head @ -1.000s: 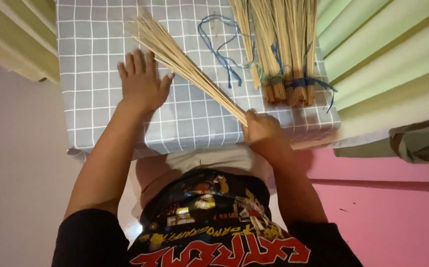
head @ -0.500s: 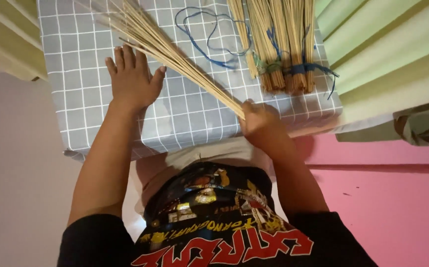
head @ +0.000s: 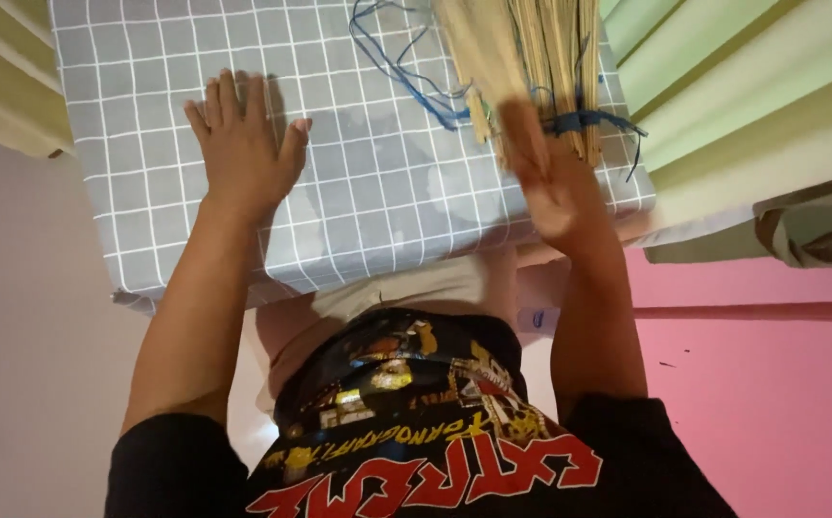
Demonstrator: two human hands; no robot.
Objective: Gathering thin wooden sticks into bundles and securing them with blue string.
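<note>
1. My left hand (head: 241, 153) lies flat, fingers spread, on the grey checked cloth (head: 358, 192); holds nothing.
2. My right hand (head: 545, 182) is blurred against the thin straw-coloured stick bundles (head: 540, 58); grip unclear.
3. Blue string (head: 401, 67) lies between the hands.

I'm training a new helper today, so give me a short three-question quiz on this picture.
1. True or false: the left hand lies flat on the checked cloth.
2. What colour is the string lying loose on the cloth?
3. The right hand is nearest to: A) the tied stick bundles, B) the pink floor.

Key: 1 true; 2 blue; 3 A.
</note>
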